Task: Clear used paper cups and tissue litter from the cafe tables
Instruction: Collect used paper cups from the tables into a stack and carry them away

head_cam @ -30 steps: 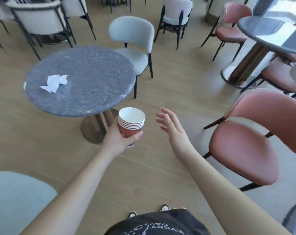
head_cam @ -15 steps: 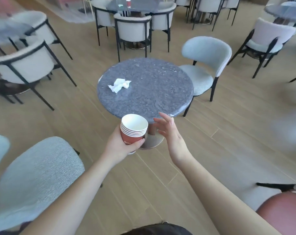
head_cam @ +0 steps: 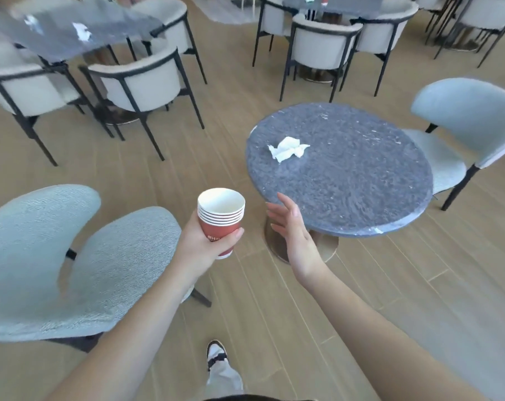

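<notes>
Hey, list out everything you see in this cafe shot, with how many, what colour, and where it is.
Stack of nested red paper cups: one stack, red with white rims, held in the left hand.
Crumpled white tissue: one, white, on the round grey stone table, toward its far left.
Round grey stone table: one, speckled grey, centre right.
Pale blue upholstered chairs: two, one near left, one far right of the table.
Cream armchairs with black frames: several, at the back.
Wooden plank floor: light brown.
Shoe: one, dark and white, bottom centre.
Left hand: grips the cup stack.
Right hand: open, near the table edge.
</notes>
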A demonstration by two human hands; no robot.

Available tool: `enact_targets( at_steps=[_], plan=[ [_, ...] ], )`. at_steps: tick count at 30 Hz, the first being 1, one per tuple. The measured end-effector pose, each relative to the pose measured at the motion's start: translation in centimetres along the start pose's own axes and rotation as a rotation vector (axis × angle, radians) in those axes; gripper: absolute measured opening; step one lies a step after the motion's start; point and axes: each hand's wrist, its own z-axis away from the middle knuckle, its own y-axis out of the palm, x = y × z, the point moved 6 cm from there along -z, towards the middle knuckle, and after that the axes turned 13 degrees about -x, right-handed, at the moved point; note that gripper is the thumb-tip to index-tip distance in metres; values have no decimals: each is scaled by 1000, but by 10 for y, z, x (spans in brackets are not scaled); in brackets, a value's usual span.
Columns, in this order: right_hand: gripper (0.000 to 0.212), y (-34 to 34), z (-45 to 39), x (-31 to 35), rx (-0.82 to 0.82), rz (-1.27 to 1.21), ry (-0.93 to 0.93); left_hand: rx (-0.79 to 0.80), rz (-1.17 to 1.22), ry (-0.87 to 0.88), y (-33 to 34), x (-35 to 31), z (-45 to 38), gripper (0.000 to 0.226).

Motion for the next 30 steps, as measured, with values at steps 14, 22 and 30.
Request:
enact_targets(
  at_steps=[14,22,30],
  plan=[
    [49,156,-108,17,-12,28,-6,6,-156,109,-89,14,-169,67],
    [55,176,-202,7,-32,14,9,-32,-128,51,-69,22,-262,61],
    [53,184,-311,-1,-8,-10,57,-20,-123,17,-18,1,-375,70]
  ],
)
